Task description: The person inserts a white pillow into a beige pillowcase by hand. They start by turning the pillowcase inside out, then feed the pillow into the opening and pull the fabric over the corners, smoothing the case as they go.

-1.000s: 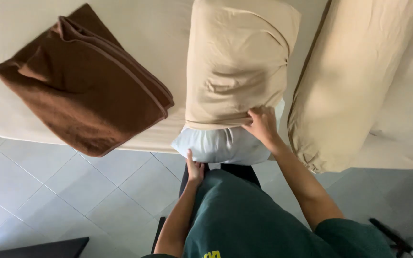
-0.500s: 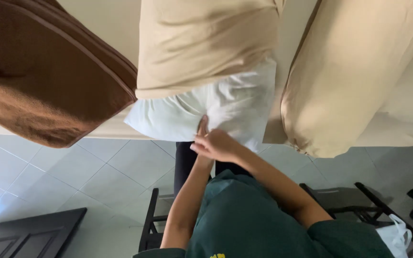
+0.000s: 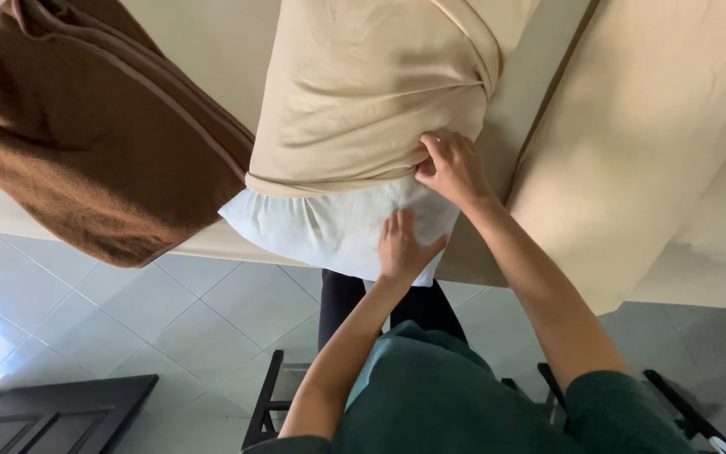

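A white pillow [image 3: 329, 231] lies on the bed edge, most of it inside a beige pillowcase [image 3: 371, 92]; only its near end sticks out. My left hand [image 3: 403, 248] presses flat on that bare white end, fingers together. At the case's open hem on the right side, my right hand [image 3: 451, 168] pinches the beige fabric.
A folded brown blanket [image 3: 94, 143] lies on the bed to the left, overhanging the edge. A second beige pillow [image 3: 657, 143] lies to the right. The cream sheet [image 3: 203, 50] covers the bed. Below are the grey tiled floor [image 3: 153, 319], a dark chair frame [image 3: 266, 403] and a dark panel [image 3: 52, 416].
The view has moved closer to the pillow. My left hand came up from below onto the white end. My right hand shifted to the case's hem at the right.
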